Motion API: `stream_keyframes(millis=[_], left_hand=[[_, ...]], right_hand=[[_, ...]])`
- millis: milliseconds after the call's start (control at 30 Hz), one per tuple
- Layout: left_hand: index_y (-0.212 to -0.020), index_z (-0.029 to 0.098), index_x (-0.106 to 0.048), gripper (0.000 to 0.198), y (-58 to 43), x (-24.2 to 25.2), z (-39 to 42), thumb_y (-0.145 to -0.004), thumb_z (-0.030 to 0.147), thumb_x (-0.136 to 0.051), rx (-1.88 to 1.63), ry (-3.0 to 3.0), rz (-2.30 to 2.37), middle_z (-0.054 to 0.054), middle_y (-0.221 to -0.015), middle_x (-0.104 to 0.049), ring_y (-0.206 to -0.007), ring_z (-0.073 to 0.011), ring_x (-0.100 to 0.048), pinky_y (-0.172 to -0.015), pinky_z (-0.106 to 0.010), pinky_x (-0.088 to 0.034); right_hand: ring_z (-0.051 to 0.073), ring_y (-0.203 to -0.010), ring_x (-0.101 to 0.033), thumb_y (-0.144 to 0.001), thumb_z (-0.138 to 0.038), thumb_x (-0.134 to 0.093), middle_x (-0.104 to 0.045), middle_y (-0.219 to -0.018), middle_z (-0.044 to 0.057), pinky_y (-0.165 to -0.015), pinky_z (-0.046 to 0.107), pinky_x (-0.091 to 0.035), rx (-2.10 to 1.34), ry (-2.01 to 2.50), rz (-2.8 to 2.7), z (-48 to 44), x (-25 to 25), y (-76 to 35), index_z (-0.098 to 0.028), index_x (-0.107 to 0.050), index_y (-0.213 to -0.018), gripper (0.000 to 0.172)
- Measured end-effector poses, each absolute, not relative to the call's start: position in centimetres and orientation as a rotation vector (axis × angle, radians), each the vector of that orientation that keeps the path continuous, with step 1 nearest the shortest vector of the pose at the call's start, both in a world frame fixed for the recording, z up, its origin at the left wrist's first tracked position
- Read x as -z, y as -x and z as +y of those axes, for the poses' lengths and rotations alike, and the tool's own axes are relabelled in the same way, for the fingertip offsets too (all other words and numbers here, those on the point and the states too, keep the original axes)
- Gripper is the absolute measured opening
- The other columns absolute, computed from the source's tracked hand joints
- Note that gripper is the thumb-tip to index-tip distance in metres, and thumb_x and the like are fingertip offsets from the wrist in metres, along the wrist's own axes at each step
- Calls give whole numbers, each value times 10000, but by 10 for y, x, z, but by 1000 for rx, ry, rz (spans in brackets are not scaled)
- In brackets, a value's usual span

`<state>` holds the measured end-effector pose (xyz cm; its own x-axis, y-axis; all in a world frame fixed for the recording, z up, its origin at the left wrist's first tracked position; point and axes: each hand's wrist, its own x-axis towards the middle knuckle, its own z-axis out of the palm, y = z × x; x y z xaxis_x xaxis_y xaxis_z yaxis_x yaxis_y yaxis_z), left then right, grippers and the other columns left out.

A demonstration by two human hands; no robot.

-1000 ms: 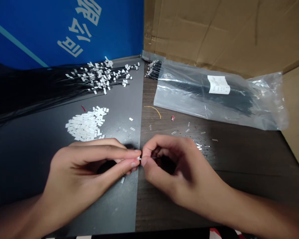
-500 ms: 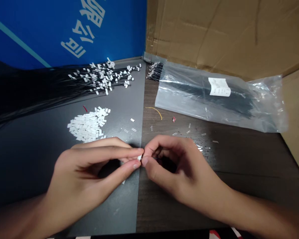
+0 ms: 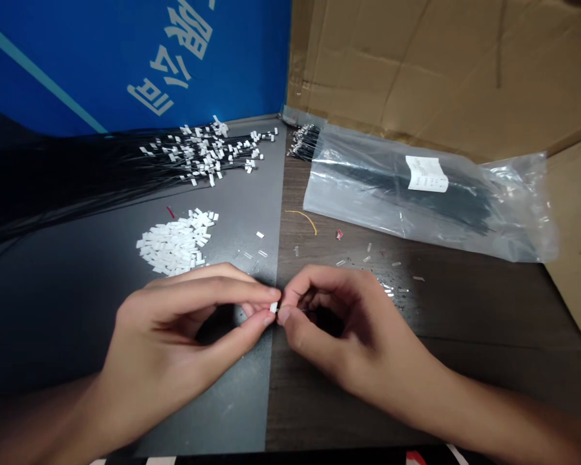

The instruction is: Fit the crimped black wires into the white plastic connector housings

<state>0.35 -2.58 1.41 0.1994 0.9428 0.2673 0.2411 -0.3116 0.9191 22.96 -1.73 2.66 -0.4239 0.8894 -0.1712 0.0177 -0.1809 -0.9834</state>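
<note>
Your left hand (image 3: 150, 349) pinches a white connector housing (image 3: 274, 307) at its fingertips, just beside the thin black wire (image 3: 305, 310) your right hand (image 3: 358, 336) grips, seemingly to align the two.

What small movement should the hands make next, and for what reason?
Probably the right hand should gently press the thin dark wire towards the small white piece: the left hand pinches that piece, the right holds the wire close beside it, and any join is unclear.
</note>
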Motion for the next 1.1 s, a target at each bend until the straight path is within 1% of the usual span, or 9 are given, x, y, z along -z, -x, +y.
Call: stream_keyframes(millis=[200,267,400,500,733,900,1000,1100], left_hand=[[-1025,306,-999,313,2,-15,-24,-950,20,-897,-1124,-1775,1079,55,-984,-966,-826,-98,-902,-783,-107,-688],[-1015,304,-998,308,3,-14,-25,-949,19,-901,-1121,-1785,1085,48,-978,-964,-810,-104,-898,-767,-118,-691],[-1002,289,-1002,292,3,-13,-26,-946,17,-909,-1120,-1787,1085,10,-946,-963,-769,-144,-893,-707,-169,-708],[-983,271,-1008,269,4,-14,-24,-938,19,-927,-1136,-1774,1061,-9,-920,-962,-751,-153,-888,-691,-175,-710],[-987,285,-1015,250,5,-15,-19,-950,50,-941,-1096,-1781,1029,9,-917,-956,-738,-126,-880,-712,-138,-708],[-1017,293,-1015,238,7,-14,-20,-974,69,-948,-1098,-1828,1005,5,-939,-955,-744,-143,-876,-710,-179,-723],[-1035,311,-1009,290,7,-18,-23,-963,38,-939,-1079,-1835,1040,7,-950,-960,-744,-166,-882,-695,-217,-732],[-1017,315,-1001,310,6,-21,-23,-955,21,-925,-1063,-1828,1064,18,-945,-959,-738,-164,-882,-687,-215,-723]], right_hand=[[94,-681,-568,-915,-64,-843,-658,-739,-59,-652,195,-493,-1757,1062,-1346,-17,-27,-229,-192,-728,-844,186],[96,-688,-568,-916,-51,-845,-662,-742,-57,-660,194,-497,-1766,1057,-1337,-17,-28,-229,-187,-736,-851,186],[94,-706,-581,-910,-24,-879,-674,-763,-56,-671,184,-497,-1781,1035,-1314,-17,-27,-230,-181,-747,-873,209],[92,-721,-589,-916,-16,-903,-684,-783,-56,-680,178,-498,-1794,1012,-1300,-18,-25,-231,-182,-740,-876,236],[97,-747,-597,-947,-21,-915,-690,-807,-49,-676,182,-478,-1820,990,-1304,-20,-24,-231,-176,-755,-913,225],[94,-724,-552,-962,-44,-920,-651,-783,-57,-657,186,-456,-1836,979,-1306,-19,-24,-231,-176,-735,-896,236],[102,-735,-566,-967,-58,-926,-663,-796,-51,-664,197,-462,-1832,987,-1329,-18,-24,-232,-180,-740,-908,231],[115,-749,-584,-977,-82,-938,-674,-816,-41,-659,214,-454,-1847,1011,-1350,-19,-24,-233,-186,-750,-925,221]])
